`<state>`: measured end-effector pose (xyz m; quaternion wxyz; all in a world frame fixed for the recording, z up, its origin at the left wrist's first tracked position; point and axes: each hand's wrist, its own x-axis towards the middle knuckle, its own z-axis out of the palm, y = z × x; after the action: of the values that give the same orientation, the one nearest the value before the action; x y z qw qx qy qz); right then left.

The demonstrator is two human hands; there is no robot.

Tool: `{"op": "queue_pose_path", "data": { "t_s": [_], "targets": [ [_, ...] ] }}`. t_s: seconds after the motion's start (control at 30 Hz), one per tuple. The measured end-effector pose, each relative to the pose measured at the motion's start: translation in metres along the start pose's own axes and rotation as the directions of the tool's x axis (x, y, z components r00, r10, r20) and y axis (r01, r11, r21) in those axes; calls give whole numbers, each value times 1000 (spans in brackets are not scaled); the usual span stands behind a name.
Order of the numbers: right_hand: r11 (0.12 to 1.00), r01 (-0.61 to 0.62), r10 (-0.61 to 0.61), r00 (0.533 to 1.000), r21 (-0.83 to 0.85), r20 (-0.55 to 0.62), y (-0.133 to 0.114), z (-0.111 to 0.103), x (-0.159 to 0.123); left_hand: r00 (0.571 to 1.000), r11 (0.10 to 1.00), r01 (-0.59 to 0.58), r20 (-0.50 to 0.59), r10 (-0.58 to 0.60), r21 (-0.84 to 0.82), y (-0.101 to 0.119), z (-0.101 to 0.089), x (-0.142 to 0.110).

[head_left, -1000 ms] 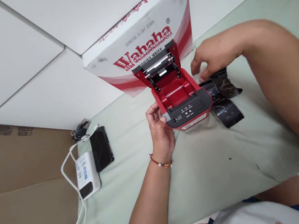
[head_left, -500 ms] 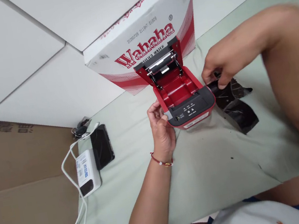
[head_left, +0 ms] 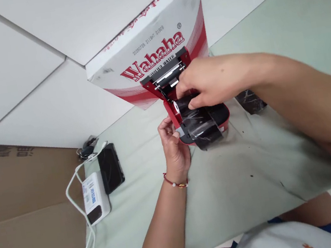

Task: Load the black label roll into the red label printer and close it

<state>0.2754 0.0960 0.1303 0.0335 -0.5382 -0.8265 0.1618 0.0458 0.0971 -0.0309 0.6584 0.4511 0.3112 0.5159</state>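
Observation:
A small red and black label printer [head_left: 227,123] stands on the cloth with its lid [head_left: 163,73] tilted up and back. My left hand [head_left: 174,148] is closed on its left side, thumb at the grey corner piece. From the right, my right hand [head_left: 209,80] pinches a glossy black roll [head_left: 193,113] with a white core, over the printer's bay. The roll's loose strip hangs across the front panel and hides most of it. Whether the roll touches the bay floor cannot be seen. Under my right forearm lies another shiny black piece [head_left: 250,101].
Behind the printer a white and red Wahaha carton [head_left: 150,33] leans against white panels. At left are a black phone [head_left: 111,167], a white power bank [head_left: 95,197] with a white cable [head_left: 69,195], and keys [head_left: 87,147]. A brown cardboard box [head_left: 25,215] borders the left side.
My right hand took hold of the black roll beside the printer and carried it left, over the bay. My left hand has kept its grip on the printer.

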Motion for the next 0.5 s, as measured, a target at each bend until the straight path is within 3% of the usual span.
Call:
{"op": "queue_pose_path", "data": {
  "t_s": [0.17,0.3,0.5],
  "targets": [
    [978,-183,195,973,-99,127,-8,14,14,1000,1000,15,5,-15,4,1,2,-1],
    [968,-185,215,959,-166,184,-8,11,14,1000,999,27,12,-27,-17,1,2,-1],
    [965,-199,223,965,-169,140,-12,6,10,999,1000,14,39,-15,13,0,1,-1]
  ]
}}
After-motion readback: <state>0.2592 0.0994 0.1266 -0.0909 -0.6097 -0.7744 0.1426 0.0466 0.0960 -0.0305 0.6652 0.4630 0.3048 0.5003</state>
